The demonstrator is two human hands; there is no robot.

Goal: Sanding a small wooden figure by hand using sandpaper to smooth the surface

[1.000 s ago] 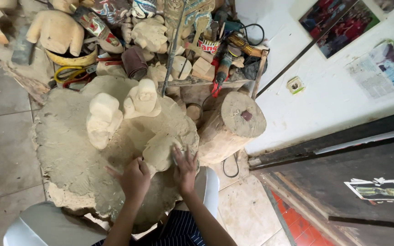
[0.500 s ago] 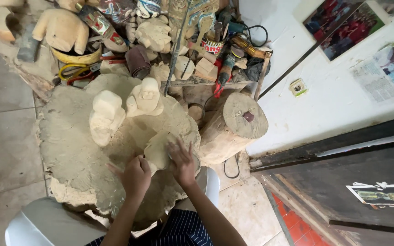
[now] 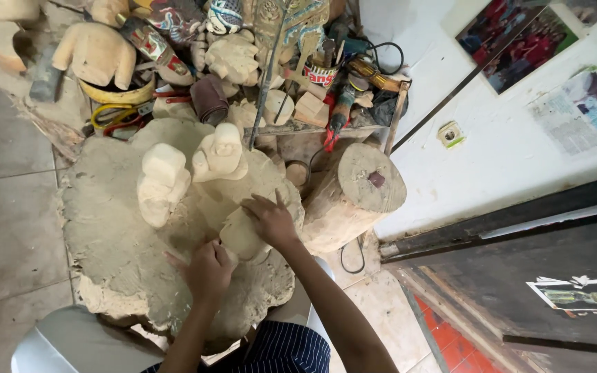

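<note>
While both hands work on it, the small pale wood block (image 3: 241, 233) sits near the middle of the big dusty slab (image 3: 112, 249), right between the two hands. Its long side seems to run from the person up and away, tipped a little toward the right. The right hand (image 3: 271, 220) lies on the top far end of the block with its fingers spread flat over it. The left hand (image 3: 209, 268) is at the near end, curled up, touching the block or just beside it; I cannot tell if it pinches a tool or only the wood. Both hands are so close that neither one is really nearer. Just past the block, up and to the left, stand two rough carved wood figures (image 3: 164, 181) side by side, near enough to be bumped. To the right of the slab stands a round log stump (image 3: 357, 193), close to the right arm. Farther back there is a heap of more carved pieces, a painted puppet (image 3: 153, 41), a power tool (image 3: 343, 103) and a black cable. A white wall (image 3: 492, 145) with pictures is on the right.
</note>
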